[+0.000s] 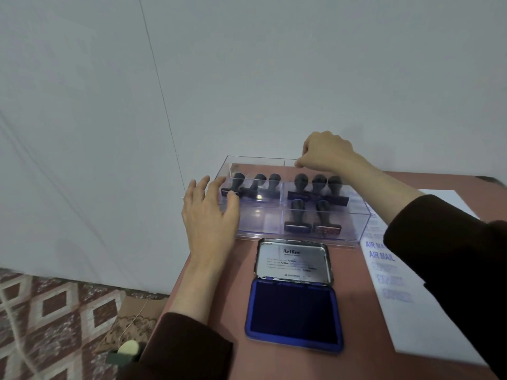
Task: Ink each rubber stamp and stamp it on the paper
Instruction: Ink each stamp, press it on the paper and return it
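Along the far edge of the reddish counter (219, 311) sits a clear plastic box (343, 237) with compartments, and the rubber stamps (300, 185) stand inside it on their bases, dark handles up. Three are in the far-left compartment, three in a row in the far-right one, and two more stand nearer the front on the right side. The near-left compartment shows nothing in it.

At the box's left end, close to the counter's far-left corner, the left hand (208, 215) lies with its fingers (216, 185) spread open, the tips against the clear wall and the thumb touching the box's near-left part — it grips nothing. The right hand (326, 153) reaches over the far rim of the box, fingers curled shut in a pinch at the rim; whether they hold anything I cannot tell.

Just in front of the box lies the ink pad (296, 314), its blue tin opened flat — the silver lid with printed text toward the box, the dark blue pad toward the near edge. The paper (406, 319) lies along the right edge of the counter, bearing rows of blue prints, among them "AIR MAIL", and a dark sleeve (452, 256) crosses over it.
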`<state>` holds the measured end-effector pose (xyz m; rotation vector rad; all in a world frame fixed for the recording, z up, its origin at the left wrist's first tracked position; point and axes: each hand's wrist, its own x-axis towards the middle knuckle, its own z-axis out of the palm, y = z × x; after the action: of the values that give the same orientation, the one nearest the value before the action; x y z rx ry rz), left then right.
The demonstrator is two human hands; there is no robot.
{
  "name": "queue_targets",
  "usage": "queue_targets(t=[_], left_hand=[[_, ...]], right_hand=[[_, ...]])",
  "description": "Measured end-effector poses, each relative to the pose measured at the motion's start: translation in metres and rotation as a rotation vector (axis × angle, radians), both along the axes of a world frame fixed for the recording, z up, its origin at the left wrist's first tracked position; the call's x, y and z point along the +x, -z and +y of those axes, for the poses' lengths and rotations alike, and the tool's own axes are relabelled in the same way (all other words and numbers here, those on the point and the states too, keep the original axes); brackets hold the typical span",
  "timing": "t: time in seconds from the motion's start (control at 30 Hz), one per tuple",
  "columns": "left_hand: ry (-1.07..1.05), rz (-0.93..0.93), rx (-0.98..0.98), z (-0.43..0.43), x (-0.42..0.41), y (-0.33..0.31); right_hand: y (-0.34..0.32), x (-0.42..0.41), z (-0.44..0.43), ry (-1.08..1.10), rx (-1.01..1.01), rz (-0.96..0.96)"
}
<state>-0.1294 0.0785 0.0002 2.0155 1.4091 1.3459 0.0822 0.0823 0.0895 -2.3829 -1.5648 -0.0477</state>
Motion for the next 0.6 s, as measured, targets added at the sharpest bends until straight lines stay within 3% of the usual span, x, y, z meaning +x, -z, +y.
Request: queue_targets(t=[0.3, 0.47, 0.6], left_hand=[[-0.002, 0.001, -0.001, 0.0, -0.001, 0.0], [-0.005, 0.003, 0.003, 0.0, -0.001, 0.0], [-0.005, -0.003, 0.009, 0.0, 0.0, 0.0]], right_hand=[[0.01, -0.005, -0.008, 0.015, -0.183, -0.112], [0.018, -0.007, -0.002, 0.019, -0.153, 0.071], [0.015, -0.003, -0.001, 0.015, -0.03, 0.334]])
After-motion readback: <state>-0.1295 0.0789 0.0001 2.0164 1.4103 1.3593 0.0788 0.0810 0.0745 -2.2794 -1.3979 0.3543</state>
